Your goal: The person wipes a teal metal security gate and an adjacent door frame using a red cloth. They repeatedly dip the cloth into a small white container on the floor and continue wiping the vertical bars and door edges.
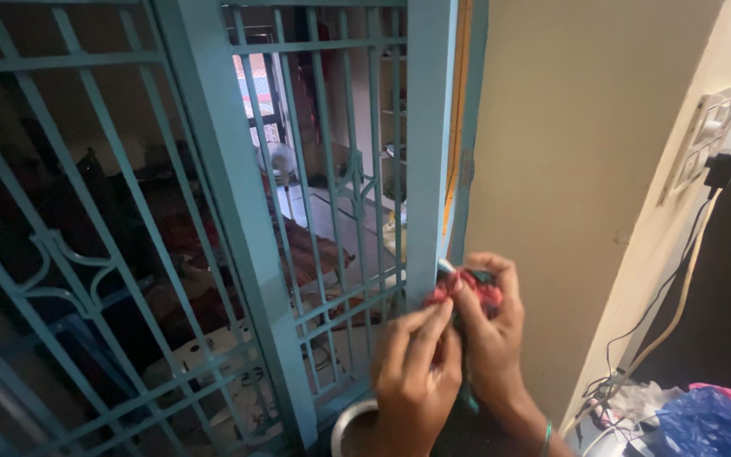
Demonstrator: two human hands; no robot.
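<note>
Red cloth (467,288) mostly hidden by hands; steel vessel (350,423) prob. cut off at btm edge.

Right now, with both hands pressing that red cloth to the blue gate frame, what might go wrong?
The red cloth is bunched in the right hand with the left hand pinching it; it might slip and drop. Fingers sit close to the gate frame edge by the hinge, so they could get pinched. The steel vessel below might be knocked.

Bare forearms, a green bangle (546,438) on the right wrist.
</note>
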